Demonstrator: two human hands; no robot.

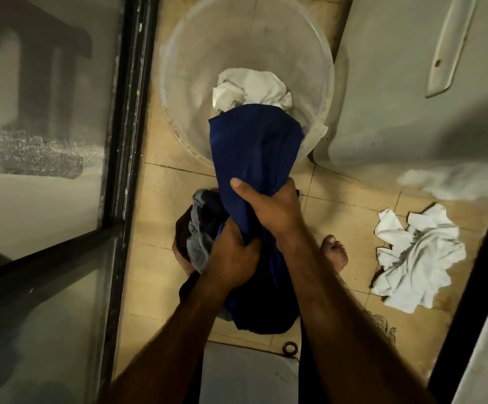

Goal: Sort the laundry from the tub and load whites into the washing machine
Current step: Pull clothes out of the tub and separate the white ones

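A dark blue garment (251, 153) stretches from the clear plastic tub (178, 91) down toward me. My right hand (269, 208) grips it near its middle, and my left hand (231, 258) is clenched on it just below. White laundry (251, 88) lies bunched in the bottom of the tub. Beside my hands on the floor sits a heap of dark and grey clothes (199, 228). A crumpled white garment (417, 255) lies on the tiles at the right. The washing machine (406, 83) stands right of the tub; its opening is out of view.
A dark-framed glass door (120, 170) runs along the left. My bare foot (334, 252) rests on the tiles between the two piles. A white object (245, 374) sits at the bottom centre. A blurred white cloth (446, 182) shows at the machine's lower edge.
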